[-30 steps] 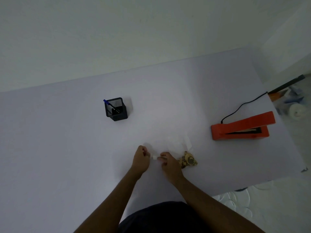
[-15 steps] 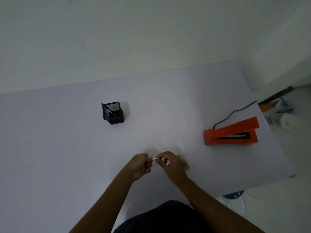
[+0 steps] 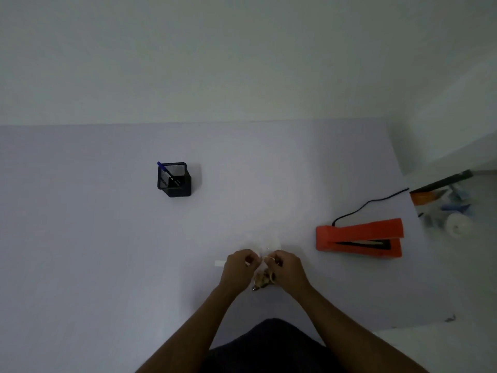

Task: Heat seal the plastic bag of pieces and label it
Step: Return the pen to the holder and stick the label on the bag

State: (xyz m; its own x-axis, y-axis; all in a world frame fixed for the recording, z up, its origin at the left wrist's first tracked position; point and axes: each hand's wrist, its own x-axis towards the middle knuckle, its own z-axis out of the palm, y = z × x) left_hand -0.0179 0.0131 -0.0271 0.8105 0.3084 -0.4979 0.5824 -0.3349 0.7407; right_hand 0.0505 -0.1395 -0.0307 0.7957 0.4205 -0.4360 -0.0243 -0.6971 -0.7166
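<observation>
The person is holding a small clear plastic bag (image 3: 262,278) of brownish pieces (image 3: 263,280) between both hands, a little above the pale bench (image 3: 107,251) and to the left of the orange heat sealer (image 3: 359,238), near it but not touching. The left hand (image 3: 238,269) is curling its fingers closed on the bag's upper left edge, and the right hand (image 3: 287,270) is pinching the upper right edge in the same way, so the two fists are sitting almost knuckle to knuckle with the bag hanging between them. The pieces are gathering at the bottom of the bag, just below the thumbs. A small white strip (image 3: 220,263), possibly a label, is lying flat on the bench just beyond the left hand, on the side away from the sealer; what it is cannot be told for sure. The heat sealer is resting with its arm raised slightly, showing a dark slot along its length, and a black cord (image 3: 368,204) is trailing from its back end toward the bench edge. Well to the sealer's left and farther back, a black mesh pen holder (image 3: 174,180) is standing upright with a blue pen (image 3: 165,169) leaning inside it.
</observation>
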